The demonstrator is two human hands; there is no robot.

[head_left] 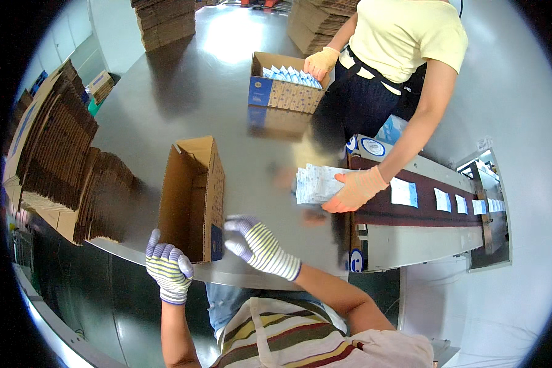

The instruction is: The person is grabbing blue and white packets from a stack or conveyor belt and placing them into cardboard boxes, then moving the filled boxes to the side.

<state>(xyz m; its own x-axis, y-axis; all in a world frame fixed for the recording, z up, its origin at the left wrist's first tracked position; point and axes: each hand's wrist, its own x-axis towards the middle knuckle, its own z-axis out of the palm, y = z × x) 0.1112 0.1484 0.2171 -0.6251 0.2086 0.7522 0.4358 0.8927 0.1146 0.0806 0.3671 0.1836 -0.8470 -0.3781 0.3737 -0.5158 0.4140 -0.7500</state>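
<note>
While the open cardboard box [193,196] lies on its side on the shiny metal table [227,98], both of the person's hands in striped gloves are close to its near end; the box runs long from that near end away toward the far side of the table, and its open mouth faces left; the left hand [168,267] is at the table's near edge, just beside the box's near left corner, with its fingers curled in and nothing in them; whether it touches the box, I cannot tell; the right hand [257,245] is by the near right corner, fingers spread and a little bent, holding nothing; its fingertips point at the box and are just beside the wall with the blue patch; both hands are about as near. Across the table, another person's gloved hand [356,190] presses on a pile of white packets [316,183].
</note>
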